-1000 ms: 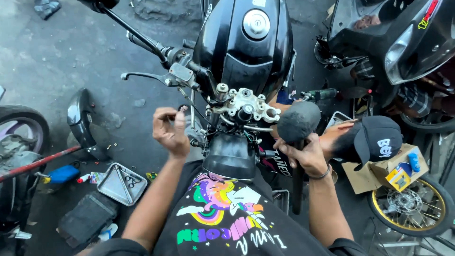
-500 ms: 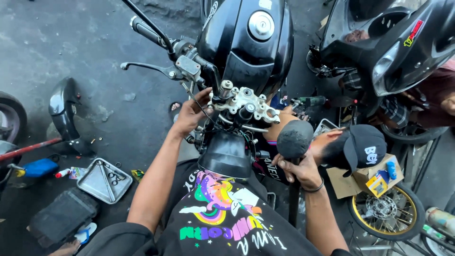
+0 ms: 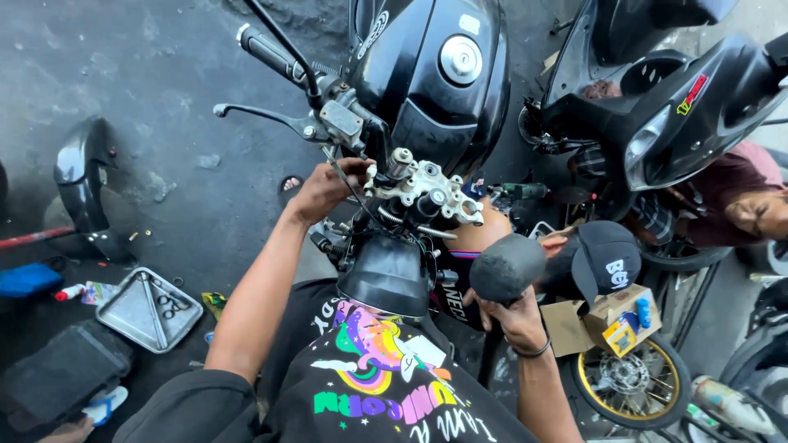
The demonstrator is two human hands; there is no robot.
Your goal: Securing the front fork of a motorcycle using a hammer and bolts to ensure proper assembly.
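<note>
A motorcycle repair workshop on stained concrete: a partly stripped black motorcycle (image 3: 435, 90), a black scooter (image 3: 657, 98), a detached fender (image 3: 82, 184), and a metal parts tray (image 3: 148, 310) of tools.
</note>
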